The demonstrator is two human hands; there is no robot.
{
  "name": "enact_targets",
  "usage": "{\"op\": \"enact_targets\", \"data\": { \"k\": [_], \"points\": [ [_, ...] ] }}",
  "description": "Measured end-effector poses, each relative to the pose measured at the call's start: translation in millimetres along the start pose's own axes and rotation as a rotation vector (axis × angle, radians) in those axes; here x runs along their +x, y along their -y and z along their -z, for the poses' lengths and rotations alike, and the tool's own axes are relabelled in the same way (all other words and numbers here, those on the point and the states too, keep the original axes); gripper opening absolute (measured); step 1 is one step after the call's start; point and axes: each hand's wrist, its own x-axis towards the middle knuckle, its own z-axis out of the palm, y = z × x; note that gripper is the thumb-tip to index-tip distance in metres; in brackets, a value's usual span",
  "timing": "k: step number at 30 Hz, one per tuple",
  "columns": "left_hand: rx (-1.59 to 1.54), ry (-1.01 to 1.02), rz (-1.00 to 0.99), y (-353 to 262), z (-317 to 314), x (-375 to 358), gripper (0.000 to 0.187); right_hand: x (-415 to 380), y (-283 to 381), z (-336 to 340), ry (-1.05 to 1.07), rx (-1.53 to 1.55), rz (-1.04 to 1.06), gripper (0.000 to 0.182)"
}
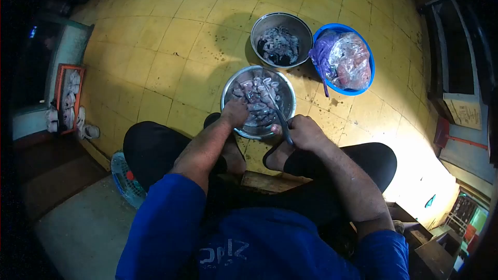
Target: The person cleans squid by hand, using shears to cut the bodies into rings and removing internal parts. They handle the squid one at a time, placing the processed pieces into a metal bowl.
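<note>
At far left: orange shoe rack (71, 67), loaded with shoes (68, 101). Nearer and slightly right: round teal mesh item (120, 171) with a red centre. Toward the middle: left hand (236, 112), reaching over the near-left rim into a steel bowl (288, 96), in contact with wet, pale, squid-like pieces (258, 105); with fingertips hidden, impossible to tell whether pinching a piece or merely resting on the heap. Steel bowl: placed on the yellow tiled floor (197, 36), just ahead of the feet (237, 163), with the pieces heaped inside. Just beyond and slightly right: deep metal pot (258, 27), containing pale matter in dark liquid. At the right part of the bowl: knife-like tool (284, 124), slanting forward and left over the pieces; contact with them not discernible. Around its handle: right hand (306, 132), closed in a full grasp. Farther right, beside the pot: blue basin (371, 70), holding a purple bag (322, 52) on the left and a clear bag (353, 52) with pinkish contents. At far right: cardboard box (463, 112) and red long-handled item (441, 132).
</note>
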Motion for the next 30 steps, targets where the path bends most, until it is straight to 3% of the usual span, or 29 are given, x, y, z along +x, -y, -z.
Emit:
{"op": "enact_targets", "data": {
  "k": [2,5,12,14,17,21,23,24,26,27,30],
  "points": [
    [0.0,0.102,0.059,8,-5,-6,0.028,3,3,-4,-0.014,0.001,0.011,0.077],
    [-0.023,-0.053,0.087,3,12,-3,0.026,-4,2,9,-0.034,-0.02,0.012,0.078],
    [0.042,-0.02,0.043,-10,8,-6,0.034,0,-5,1,-0.046,-0.005,-0.011,0.081],
    [-0.067,0.194,0.078,-17,13,-5,0.031,1,-7,1,-0.037,-0.013,-0.001,0.083],
    [-0.208,0.249,0.118,-16,5,3,0.027,-2,-3,4,-0.033,-0.015,0.008,0.084],
    [-0.41,0.178,0.06,1,39,-3,0.026,-1,-5,1,-0.085,0.012,-0.018,0.081],
    [-0.466,-0.082,0.157,9,77,-14,0.018,0,-5,-1,-0.138,0.044,-0.014,0.076],
    [-0.468,-0.083,0.165,9,99,-28,0.018,1,-6,-3,-0.134,0.04,-0.008,0.076],
    [-0.998,-0.371,0.234,10,145,-63,0.015,2,-9,-8,-0.224,0.135,0.087,0.063],
    [-0.993,-0.378,0.243,8,162,-77,0.015,2,-9,-8,-0.224,0.132,0.099,0.063],
    [-1.66,-0.506,0.244,1,174,-102,0.018,-3,-6,-12,-0.18,0.203,0.15,0.067]
  ]
}}
